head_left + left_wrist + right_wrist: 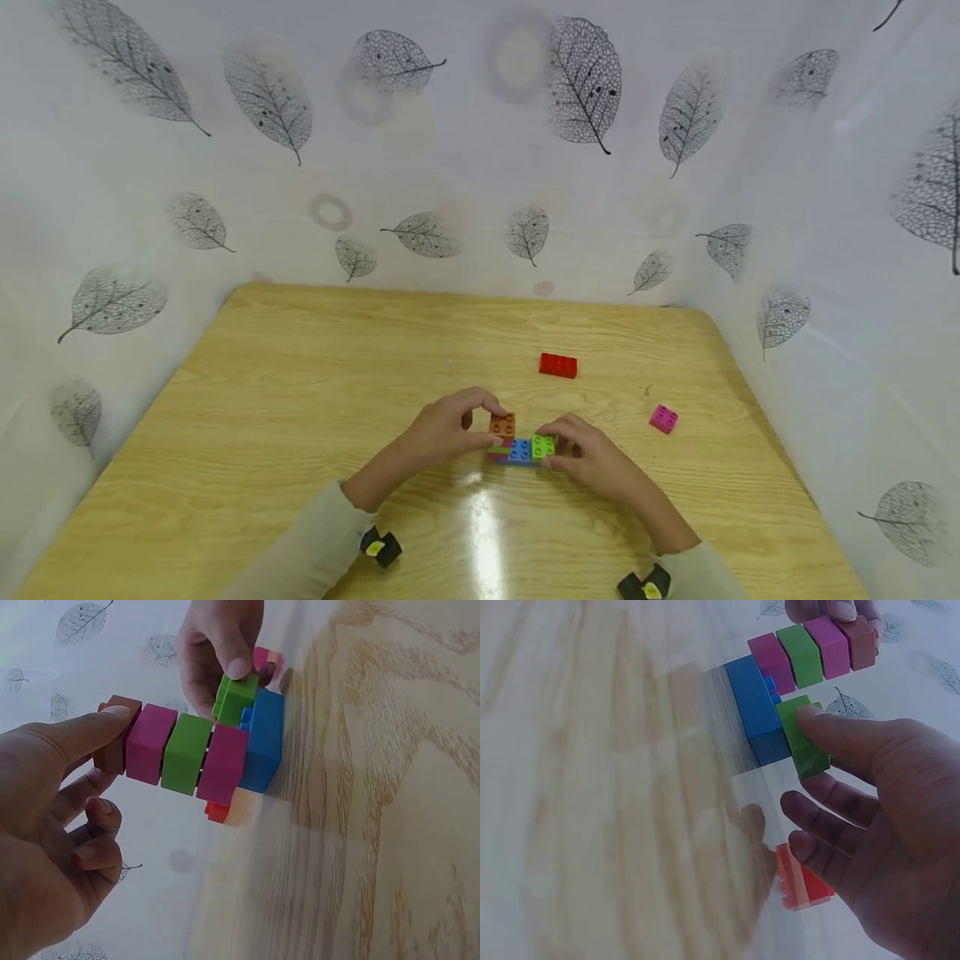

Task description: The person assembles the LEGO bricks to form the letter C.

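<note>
A long blue toy building block (262, 742) lies flat on the table, studs up. On its left end rises a stack: a pink block (223, 761), a green block (186, 754), another pink block (151, 742) and an orange-brown block (502, 425) on top. My left hand (450, 425) pinches the orange-brown block between thumb and fingers. At the blue block's other end sits a lime green block (543, 447), pinched by the thumb and fingers of my right hand (596, 458). Bare blue studs show between the stack and the lime block.
A red block (558, 365) lies on the wooden table (337, 350) beyond the hands. Farther right is a small pink block (663, 418). White leaf-printed sheeting (450, 167) stands around the table's back and sides.
</note>
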### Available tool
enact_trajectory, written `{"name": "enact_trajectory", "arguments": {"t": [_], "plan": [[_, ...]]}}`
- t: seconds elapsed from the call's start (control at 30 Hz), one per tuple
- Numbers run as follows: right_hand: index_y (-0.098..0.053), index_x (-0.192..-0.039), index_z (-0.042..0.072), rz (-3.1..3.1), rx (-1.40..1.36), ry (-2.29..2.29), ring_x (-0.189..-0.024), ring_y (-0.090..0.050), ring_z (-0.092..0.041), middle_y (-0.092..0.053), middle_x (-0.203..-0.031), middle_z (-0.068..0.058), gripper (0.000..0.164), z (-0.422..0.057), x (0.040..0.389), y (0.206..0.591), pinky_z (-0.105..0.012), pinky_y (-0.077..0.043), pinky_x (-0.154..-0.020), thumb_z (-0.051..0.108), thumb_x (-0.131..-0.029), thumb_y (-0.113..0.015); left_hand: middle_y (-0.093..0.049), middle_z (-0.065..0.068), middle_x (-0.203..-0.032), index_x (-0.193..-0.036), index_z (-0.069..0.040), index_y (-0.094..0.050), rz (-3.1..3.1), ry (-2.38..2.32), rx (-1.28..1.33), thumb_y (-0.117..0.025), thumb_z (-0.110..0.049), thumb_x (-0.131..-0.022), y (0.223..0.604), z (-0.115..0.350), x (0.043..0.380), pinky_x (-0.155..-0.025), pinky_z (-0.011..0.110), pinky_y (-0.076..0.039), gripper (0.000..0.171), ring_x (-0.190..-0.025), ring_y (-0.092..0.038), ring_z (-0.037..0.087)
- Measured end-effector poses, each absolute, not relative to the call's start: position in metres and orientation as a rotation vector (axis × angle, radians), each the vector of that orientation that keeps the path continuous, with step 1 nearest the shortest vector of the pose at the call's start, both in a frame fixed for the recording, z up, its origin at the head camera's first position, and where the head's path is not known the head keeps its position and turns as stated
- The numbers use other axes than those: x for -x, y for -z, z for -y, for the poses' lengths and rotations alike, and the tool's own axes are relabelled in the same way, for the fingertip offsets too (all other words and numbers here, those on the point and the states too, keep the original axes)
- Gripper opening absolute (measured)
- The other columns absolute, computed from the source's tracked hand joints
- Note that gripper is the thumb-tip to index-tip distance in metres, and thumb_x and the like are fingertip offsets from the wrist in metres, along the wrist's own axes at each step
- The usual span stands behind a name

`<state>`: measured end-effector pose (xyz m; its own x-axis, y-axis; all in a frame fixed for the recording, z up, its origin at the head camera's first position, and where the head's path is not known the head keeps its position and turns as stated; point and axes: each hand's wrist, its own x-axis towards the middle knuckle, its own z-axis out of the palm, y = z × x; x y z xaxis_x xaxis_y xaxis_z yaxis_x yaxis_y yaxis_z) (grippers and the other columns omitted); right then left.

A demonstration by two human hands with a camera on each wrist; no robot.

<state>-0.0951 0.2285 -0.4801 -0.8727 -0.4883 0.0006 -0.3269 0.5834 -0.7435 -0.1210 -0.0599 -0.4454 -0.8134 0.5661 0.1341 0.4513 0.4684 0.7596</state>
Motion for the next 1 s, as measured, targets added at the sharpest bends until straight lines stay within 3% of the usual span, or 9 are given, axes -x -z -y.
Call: {"name": "enact_trajectory", "arguments": {"t": [0.23, 0.4, 0.63, 0.83, 1.0], "plan": [[-0.064, -0.128, 0.022, -2.615, 0.688, 1.171, -0.088, -0.054, -0.008, -0.059, -0.106, 0.007, 0.036, -0.227, 0.095, 0.483, -0.024, -0.048, -0.074, 0.033, -0.094, -0.072, -0.062, -0.018, -0.115, -0.118, -0.028, -0.064, -2.534, -1.281, -0.915, -0.077, -0.03, -0.09, 0.446, 0.063, 0.121, -0.065, 0.024, -0.047, 0.031, -0.077, -0.05, 0.01], [-0.064, -0.13, 0.021, -2.659, 0.625, 1.192, -0.094, -0.055, -0.01, -0.06, -0.112, 0.007, 0.038, -0.227, 0.094, 0.48, -0.027, -0.049, -0.077, 0.035, -0.095, -0.07, -0.062, -0.015, -0.117, -0.122, -0.03, -0.064, -2.397, -1.383, -0.955, -0.074, -0.034, -0.092, 0.447, 0.066, 0.125, -0.071, 0.026, -0.049, 0.032, -0.09, -0.056, 0.025], [-0.065, -0.129, 0.017, -2.771, 0.675, 1.329, -0.112, -0.056, -0.018, -0.061, -0.126, 0.005, 0.033, -0.21, 0.094, 0.47, -0.047, -0.049, -0.093, 0.03, -0.098, -0.067, -0.062, -0.012, -0.119, -0.122, -0.028, -0.066, -2.34, -1.461, -0.881, -0.074, -0.036, -0.093, 0.449, 0.071, 0.129, -0.065, 0.027, -0.047, 0.032, -0.084, -0.052, 0.018], [-0.062, -0.13, 0.024, -2.726, 0.726, 1.466, -0.108, -0.056, -0.016, -0.062, -0.127, 0.003, 0.032, -0.185, 0.086, 0.463, -0.035, -0.047, -0.089, 0.024, -0.098, -0.068, -0.063, -0.011, -0.117, -0.121, -0.03, -0.066, -2.325, -1.466, -0.858, -0.074, -0.037, -0.092, 0.448, 0.073, 0.129, -0.064, 0.027, -0.046, 0.031, -0.084, -0.051, 0.018], [-0.062, -0.13, 0.02, -2.697, 0.797, 1.577, -0.105, -0.057, -0.019, -0.062, -0.126, 0.002, 0.033, -0.176, 0.085, 0.465, -0.03, -0.048, -0.084, 0.015, -0.098, -0.067, -0.064, -0.01, -0.115, -0.12, -0.029, -0.067, -2.313, -1.478, -0.851, -0.073, -0.037, -0.092, 0.447, 0.071, 0.129, -0.062, 0.026, -0.045, 0.03, -0.084, -0.052, 0.018]]}}
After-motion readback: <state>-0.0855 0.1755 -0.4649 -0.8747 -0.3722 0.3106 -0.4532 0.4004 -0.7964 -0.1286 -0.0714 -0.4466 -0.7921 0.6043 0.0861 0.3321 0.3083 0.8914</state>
